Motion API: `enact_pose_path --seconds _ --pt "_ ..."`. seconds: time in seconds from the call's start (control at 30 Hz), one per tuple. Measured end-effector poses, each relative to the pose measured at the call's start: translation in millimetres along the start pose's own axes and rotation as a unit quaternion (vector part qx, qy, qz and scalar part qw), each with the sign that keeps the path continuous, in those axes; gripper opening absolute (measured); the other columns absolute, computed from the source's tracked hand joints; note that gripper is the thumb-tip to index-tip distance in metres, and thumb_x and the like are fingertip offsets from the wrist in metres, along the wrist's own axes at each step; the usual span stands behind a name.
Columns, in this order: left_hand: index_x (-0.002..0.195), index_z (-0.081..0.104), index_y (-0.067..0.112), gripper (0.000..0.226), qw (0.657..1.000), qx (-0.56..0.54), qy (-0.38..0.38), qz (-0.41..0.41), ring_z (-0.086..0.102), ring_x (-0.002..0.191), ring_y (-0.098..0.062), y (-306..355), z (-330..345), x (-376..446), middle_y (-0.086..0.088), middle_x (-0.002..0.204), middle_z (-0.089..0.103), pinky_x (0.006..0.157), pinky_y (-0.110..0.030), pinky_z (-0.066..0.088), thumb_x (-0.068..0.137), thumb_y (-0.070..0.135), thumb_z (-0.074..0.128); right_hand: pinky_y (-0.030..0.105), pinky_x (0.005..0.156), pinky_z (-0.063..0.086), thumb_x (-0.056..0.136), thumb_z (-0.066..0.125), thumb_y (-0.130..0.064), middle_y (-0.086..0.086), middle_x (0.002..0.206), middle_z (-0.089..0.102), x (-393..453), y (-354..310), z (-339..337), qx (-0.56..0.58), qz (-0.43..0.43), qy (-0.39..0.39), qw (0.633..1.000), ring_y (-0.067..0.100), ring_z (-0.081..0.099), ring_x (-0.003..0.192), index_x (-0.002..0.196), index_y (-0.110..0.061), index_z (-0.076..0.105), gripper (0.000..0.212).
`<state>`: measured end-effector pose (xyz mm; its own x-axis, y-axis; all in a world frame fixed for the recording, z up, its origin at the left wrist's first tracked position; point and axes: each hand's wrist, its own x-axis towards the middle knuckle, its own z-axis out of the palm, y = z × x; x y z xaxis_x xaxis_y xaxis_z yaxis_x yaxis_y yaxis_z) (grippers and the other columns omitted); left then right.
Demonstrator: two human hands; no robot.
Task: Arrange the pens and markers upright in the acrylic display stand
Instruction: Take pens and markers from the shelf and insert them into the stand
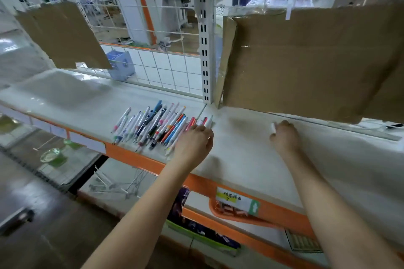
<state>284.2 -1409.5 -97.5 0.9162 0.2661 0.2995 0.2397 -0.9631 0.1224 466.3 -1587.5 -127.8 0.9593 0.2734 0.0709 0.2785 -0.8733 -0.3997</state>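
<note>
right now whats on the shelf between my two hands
In the head view, only bare shelf surface lies between the left hand and the right hand. The pile of pens and markers lies left of the left hand.

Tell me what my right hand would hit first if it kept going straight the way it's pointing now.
Most likely the cardboard sheet hanging at the back of the shelf. The right hand points up and away toward it, holding something small and white; depth is hard to judge.

Hands at the pen row
Left hand (pixel 195 139) touches pens (pixel 153 125) lying on the shelf (pixel 240 148); right hand (pixel 284 135) grips something white.
</note>
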Motion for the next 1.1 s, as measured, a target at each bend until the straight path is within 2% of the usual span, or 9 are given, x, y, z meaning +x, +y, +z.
enact_pose_path --seconds 0.17,0.3,0.43,0.5,0.6,0.7,0.83,0.97,1.1 --pt "0.109 0.063 0.017 0.027 0.998 0.020 -0.005 -0.056 0.052 0.110 -0.018 -35 1 24 0.000 0.109 0.060 0.068 -0.029 0.040 0.097 0.025 0.040 0.033 0.076 0.043 0.085 0.058 -0.014 0.024 0.108 0.063 15 -37 10 0.050 -0.016 -0.054 0.997 0.034 0.059 0.102 0.106 0.004 0.058 0.028" --pt "0.109 0.063 0.015 0.026 0.996 0.013 0.018 -0.090 0.055 0.104 -0.018 -68 -1 42 -0.001 0.109 0.063 0.073 -0.030 0.047 0.098 0.025 0.041 0.028 0.072 0.039 0.085 0.060 -0.012 0.013 0.109 0.064 9 -79 17 0.139 -0.052 -0.094 0.984 0.029 0.058 0.102 0.112 -0.004 0.059 0.028" --pt "0.112 0.061 0.007 0.026 0.992 -0.006 0.007 -0.128 0.056 0.099 -0.025 -99 -2 61 -0.009 0.106 0.063 0.073 -0.034 0.047 0.094 0.020 0.048 0.024 0.062 0.040 0.087 0.059 -0.012 0.007 0.101 0.062 0 -123 20 0.221 -0.078 -0.122 0.965 0.020 0.057 0.083 0.115 -0.009 0.057 0.028" --pt "0.102 0.064 0.003 0.026 0.992 -0.009 -0.016 -0.129 0.057 0.091 -0.026 -110 4 71 -0.011 0.097 0.063 0.069 -0.035 0.047 0.092 0.022 0.049 0.022 0.055 0.040 0.088 0.059 -0.013 0.001 0.096 0.058 -2 -142 23 0.228 -0.087 -0.129 0.961 0.015 0.054 0.078 0.117 -0.012 0.056 0.028" --pt "0.085 0.062 0.002 0.030 0.992 -0.007 -0.043 -0.116 0.053 0.075 -0.022 -119 10 86 -0.007 0.082 0.056 0.060 -0.031 0.042 0.093 0.028 0.048 0.022 0.062 0.038 0.089 0.058 -0.015 0.000 0.098 0.058 -2 -164 30 0.224 -0.090 -0.135 0.961 0.014 0.054 0.084 0.121 -0.015 0.054 0.032" --pt "0.062 0.049 0.008 0.033 0.992 -0.013 -0.087 -0.095 0.041 0.055 -0.018 -124 10 97 -0.004 0.062 0.043 0.047 -0.027 0.027 0.090 0.025 0.051 0.024 0.065 0.040 0.090 0.057 -0.016 0.003 0.100 0.060 -5 -180 35 0.230 -0.070 -0.128 0.962 0.013 0.054 0.083 0.122 -0.015 0.053 0.032" --pt "0.060 0.050 0.011 0.034 0.981 -0.129 -0.120 -0.075 0.041 0.055 -0.019 -131 4 110 -0.008 0.060 0.047 0.051 -0.026 0.027 0.089 0.029 0.054 0.026 0.075 0.047 0.090 0.057 -0.017 -0.001 0.100 0.057 -11 -193 37 0.258 -0.030 -0.109 0.959 0.012 0.057 0.085 0.122 -0.017 0.053 0.032" --pt "0.073 0.061 0.000 0.038 0.928 -0.329 -0.168 -0.048 0.051 0.058 -0.015 -128 -11 121 -0.006 0.064 0.055 0.060 -0.026 0.043 0.088 0.035 0.058 0.008 0.061 0.042 0.088 0.060 -0.014 -0.012 0.086 0.055 -23 -191 32 0.307 -0.010 -0.016 0.952 -0.001 0.052 0.071 0.115 -0.014 0.058 0.027" --pt "0.072 0.064 0.018 0.017 0.887 -0.424 -0.185 0.008 0.058 0.064 -0.009 -100 -25 132 0.006 0.066 0.059 0.073 -0.029 0.054 0.086 0.029 0.064 0.004 0.061 0.040 0.085 0.064 -0.010 -0.016 0.076 0.058 -36 -174 13 0.336 0.015 0.094 0.937 -0.008 0.055 0.064 0.102 -0.013 0.062 0.018"
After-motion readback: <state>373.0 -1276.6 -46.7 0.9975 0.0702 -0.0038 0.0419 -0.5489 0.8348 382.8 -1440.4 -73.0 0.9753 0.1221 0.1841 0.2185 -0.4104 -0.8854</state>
